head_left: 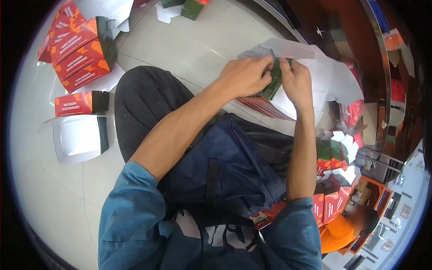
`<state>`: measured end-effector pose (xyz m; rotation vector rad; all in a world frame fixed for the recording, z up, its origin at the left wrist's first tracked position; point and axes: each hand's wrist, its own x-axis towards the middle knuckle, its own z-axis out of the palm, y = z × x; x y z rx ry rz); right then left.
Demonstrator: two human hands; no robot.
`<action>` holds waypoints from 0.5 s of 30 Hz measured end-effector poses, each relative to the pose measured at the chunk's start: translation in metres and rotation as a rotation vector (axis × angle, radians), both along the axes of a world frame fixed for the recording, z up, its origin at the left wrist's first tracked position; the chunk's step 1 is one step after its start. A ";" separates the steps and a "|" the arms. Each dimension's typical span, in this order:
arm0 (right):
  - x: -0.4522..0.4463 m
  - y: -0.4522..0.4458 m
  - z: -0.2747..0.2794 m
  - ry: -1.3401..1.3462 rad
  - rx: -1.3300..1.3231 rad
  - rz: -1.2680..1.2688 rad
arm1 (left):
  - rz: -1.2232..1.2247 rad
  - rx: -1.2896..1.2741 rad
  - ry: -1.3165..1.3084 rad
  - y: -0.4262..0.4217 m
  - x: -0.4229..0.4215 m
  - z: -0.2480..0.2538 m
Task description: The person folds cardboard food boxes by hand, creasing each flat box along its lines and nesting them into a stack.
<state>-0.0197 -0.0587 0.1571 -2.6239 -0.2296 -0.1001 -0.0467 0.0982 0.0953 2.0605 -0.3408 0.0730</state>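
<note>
A red, green and white cardboard box (272, 88), partly folded, is between my hands, its green side toward me. My left hand (246, 77) pinches the left edge of the green panel. On the other edge, the fingers of my right hand (297, 81) are closed, thumb near the top. White inner flaps (335, 67) of card spread out behind and to the right. Beneath my hands lies a stack of flat cartons (265, 108), showing many thin red edges. My fingers hide part of the folded corner.
Assembled red and green boxes (80, 58) are piled on the tiled floor (180, 38) at left, beside an open white-lined box (77, 139). More boxes (333, 202) stand at right. A person in orange (339, 231) is at lower right. Dark furniture (351, 27) borders the right.
</note>
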 end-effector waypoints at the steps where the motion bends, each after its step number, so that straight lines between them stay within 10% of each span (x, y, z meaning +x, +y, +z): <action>1: -0.003 -0.003 -0.002 0.001 0.046 -0.004 | 0.041 -0.016 0.009 -0.005 0.000 -0.001; 15: -0.018 0.001 0.010 0.126 -0.005 -0.046 | 0.204 -0.189 0.130 -0.021 0.008 0.001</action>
